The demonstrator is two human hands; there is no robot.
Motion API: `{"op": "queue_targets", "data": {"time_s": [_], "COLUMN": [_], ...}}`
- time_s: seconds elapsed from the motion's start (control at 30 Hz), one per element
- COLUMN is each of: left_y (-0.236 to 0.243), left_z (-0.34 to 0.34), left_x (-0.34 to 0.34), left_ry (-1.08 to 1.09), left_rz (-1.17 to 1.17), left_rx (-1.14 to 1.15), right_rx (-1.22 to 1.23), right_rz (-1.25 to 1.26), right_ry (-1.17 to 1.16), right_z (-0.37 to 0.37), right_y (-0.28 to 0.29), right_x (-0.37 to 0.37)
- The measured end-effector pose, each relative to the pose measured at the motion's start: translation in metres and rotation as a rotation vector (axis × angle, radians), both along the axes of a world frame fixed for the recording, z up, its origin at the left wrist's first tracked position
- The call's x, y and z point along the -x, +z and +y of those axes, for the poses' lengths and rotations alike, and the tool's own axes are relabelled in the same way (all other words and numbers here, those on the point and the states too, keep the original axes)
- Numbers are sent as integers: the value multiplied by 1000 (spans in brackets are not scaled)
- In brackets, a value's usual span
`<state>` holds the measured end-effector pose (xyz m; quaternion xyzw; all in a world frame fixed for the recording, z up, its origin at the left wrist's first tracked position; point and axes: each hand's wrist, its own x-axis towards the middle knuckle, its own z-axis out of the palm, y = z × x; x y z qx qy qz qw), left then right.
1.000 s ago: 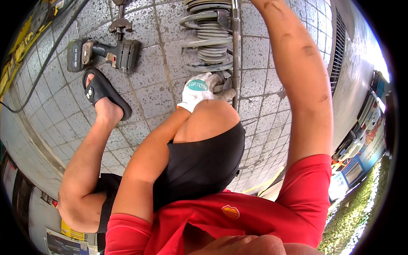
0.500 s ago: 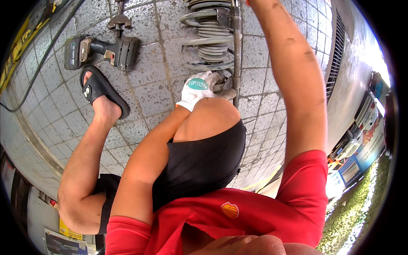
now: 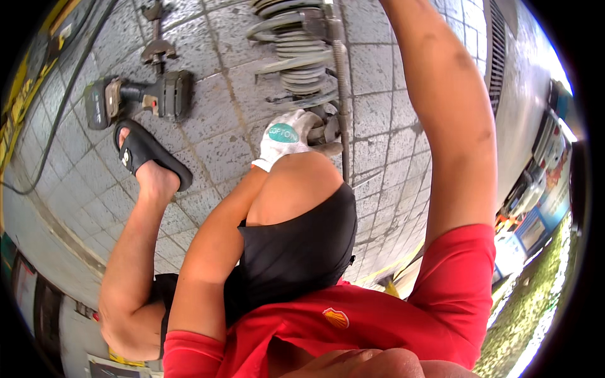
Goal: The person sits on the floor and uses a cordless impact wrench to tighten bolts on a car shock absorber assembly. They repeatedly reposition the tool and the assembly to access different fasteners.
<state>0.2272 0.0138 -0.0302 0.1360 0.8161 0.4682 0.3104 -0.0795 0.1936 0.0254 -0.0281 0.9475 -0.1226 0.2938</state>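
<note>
Grey tiled floor (image 3: 373, 113), surface stained, spring (image 3: 301, 70) lying on it, power tool (image 3: 173, 94) further left, dark cable (image 3: 64, 106), sandal (image 3: 137, 146).

My glove (image 3: 283, 141) is white knit cloth, matt, grimy at the fingers; strut (image 3: 301, 77) has a coil (image 3: 293, 65) of dull grey metal, scuffed, round a matt ribbed sleeve (image 3: 300, 89); threaded rod (image 3: 339, 69), bare worn metal; power tool (image 3: 174, 94), matt dark plastic; slipper (image 3: 151, 154) smooth black, rubbery-looking; floor tiles (image 3: 217, 154) hard, rough, pitted; my shorts (image 3: 299, 249) and shirt (image 3: 378, 321), smooth cloth.
</note>
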Motion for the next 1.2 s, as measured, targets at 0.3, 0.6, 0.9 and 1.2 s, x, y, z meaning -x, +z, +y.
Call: {"op": "queue_targets", "data": {"time_s": [0.3, 0.6, 0.9, 1.2], "left_y": [-21, -23, -21, -14], "left_z": [0, 6, 13, 2], "left_x": [-8, -13, -21, -13], "left_ry": [-40, 118, 177, 162], "left_rz": [-21, -112, -97, -67], "left_rx": [20, -54, -7, -51], "right_rx": [-212, 200, 71, 69], "right_rz": [302, 164, 181, -84], "right_ry": [84, -18, -263, -464], "right_z": [-13, 0, -12, 82], "right_y": [14, 14, 19, -30], "right_x": [-10, -5, -20, -186]}}
